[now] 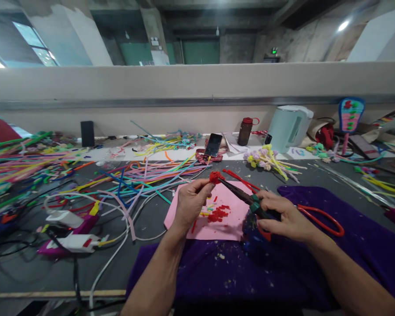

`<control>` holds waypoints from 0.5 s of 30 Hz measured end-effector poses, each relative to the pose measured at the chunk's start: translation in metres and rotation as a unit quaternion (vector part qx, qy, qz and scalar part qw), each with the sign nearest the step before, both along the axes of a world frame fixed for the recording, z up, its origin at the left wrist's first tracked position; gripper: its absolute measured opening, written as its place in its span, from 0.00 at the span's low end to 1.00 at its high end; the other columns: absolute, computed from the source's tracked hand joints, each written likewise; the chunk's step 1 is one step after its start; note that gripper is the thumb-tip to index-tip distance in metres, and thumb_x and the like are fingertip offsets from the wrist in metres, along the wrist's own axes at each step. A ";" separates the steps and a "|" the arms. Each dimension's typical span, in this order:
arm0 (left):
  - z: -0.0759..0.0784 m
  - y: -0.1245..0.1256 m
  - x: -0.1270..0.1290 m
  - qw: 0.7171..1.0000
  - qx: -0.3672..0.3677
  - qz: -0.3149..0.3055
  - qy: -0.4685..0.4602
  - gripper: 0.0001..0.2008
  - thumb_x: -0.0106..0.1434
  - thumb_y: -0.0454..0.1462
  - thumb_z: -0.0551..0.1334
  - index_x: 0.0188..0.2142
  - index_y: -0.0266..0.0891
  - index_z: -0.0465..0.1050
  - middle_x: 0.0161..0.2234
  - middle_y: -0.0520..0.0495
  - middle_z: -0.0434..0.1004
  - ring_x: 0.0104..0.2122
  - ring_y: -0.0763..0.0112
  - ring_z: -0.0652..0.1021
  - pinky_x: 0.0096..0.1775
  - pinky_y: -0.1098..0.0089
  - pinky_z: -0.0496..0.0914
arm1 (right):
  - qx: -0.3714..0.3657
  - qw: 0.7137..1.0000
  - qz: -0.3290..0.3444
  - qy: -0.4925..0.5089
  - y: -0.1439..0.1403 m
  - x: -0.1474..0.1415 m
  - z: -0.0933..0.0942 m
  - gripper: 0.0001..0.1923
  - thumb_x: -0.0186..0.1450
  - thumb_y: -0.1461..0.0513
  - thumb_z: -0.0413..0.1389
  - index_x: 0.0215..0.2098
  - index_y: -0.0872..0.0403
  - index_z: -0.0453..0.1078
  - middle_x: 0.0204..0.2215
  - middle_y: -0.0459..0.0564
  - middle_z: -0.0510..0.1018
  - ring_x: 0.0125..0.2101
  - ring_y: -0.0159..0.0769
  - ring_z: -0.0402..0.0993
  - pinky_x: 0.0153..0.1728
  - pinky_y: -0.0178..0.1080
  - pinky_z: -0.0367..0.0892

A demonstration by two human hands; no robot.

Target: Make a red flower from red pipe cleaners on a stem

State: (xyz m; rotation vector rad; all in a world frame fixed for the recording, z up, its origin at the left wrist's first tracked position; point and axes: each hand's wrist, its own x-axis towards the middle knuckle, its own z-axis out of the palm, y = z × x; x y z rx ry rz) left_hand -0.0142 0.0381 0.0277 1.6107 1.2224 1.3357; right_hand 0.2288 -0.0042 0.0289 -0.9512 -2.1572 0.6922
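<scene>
Between the fingertips of my left hand (194, 199) is a small red fuzzy flower (216, 177), pinched and held up above the pink sheet (232, 230). My right hand (283, 215) is closed around the green-and-black handles of long-nose pliers (238, 191). The pliers' dark tips touch the flower's right side; whether they grip it I cannot tell. Short cut red pieces (219, 213) lie heaped on the pink sheet, with a few yellow and green bits beside them. Behind the pliers, a red fuzzy stem (238, 179) rests on the table.
Many coloured pipe cleaners (145, 175) cover the left side, near white chargers (74, 242) and cables. A phone (213, 145), a brown bottle (245, 132), a pale green kettle (288, 128) and a yellow-and-lilac bunch (266, 160) stand or lie behind. Red-handled scissors (329, 217) rest on purple cloth (352, 250).
</scene>
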 end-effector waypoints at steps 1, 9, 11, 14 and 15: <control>0.000 0.000 0.000 1.000 -0.002 0.001 0.000 0.11 0.54 0.42 0.60 0.31 0.38 0.75 0.18 0.54 0.67 0.16 0.80 0.64 0.18 0.78 0.59 | -0.001 1.000 0.002 0.000 0.000 0.000 0.000 0.11 0.55 0.64 0.54 0.21 0.54 0.54 0.28 0.45 0.62 0.29 0.32 0.59 0.30 0.34 0.56; 0.001 0.000 -0.001 1.000 -0.008 -0.001 0.002 0.12 0.54 0.43 0.60 0.32 0.38 0.75 0.18 0.54 0.66 0.16 0.80 0.63 0.18 0.78 0.59 | -0.059 0.996 0.050 0.032 0.001 0.003 -0.001 0.10 0.57 0.61 0.55 0.21 0.55 0.59 0.25 0.45 0.62 0.27 0.31 0.59 0.29 0.34 0.55; 0.001 0.000 -0.001 1.000 -0.008 -0.006 0.001 0.12 0.54 0.43 0.60 0.32 0.38 0.75 0.18 0.54 0.66 0.16 0.80 0.63 0.18 0.78 0.59 | -0.092 0.992 0.064 0.051 0.002 0.004 -0.002 0.10 0.57 0.60 0.55 0.21 0.56 0.61 0.24 0.45 0.64 0.26 0.31 0.60 0.29 0.34 0.56; 0.001 0.000 -0.002 1.000 -0.004 -0.009 0.002 0.11 0.55 0.43 0.60 0.32 0.37 0.75 0.18 0.54 0.66 0.16 0.80 0.63 0.18 0.78 0.59 | -0.158 0.980 0.084 0.088 0.004 0.006 -0.005 0.11 0.57 0.57 0.55 0.23 0.57 0.65 0.27 0.48 0.67 0.28 0.33 0.62 0.29 0.35 0.57; 0.000 0.001 -0.002 1.000 -0.003 -0.010 0.004 0.11 0.55 0.42 0.60 0.32 0.37 0.75 0.18 0.54 0.66 0.16 0.80 0.63 0.18 0.78 0.58 | -0.184 0.974 0.089 0.101 0.004 0.007 -0.006 0.12 0.56 0.56 0.55 0.24 0.57 0.66 0.28 0.49 0.68 0.29 0.33 0.63 0.29 0.35 0.58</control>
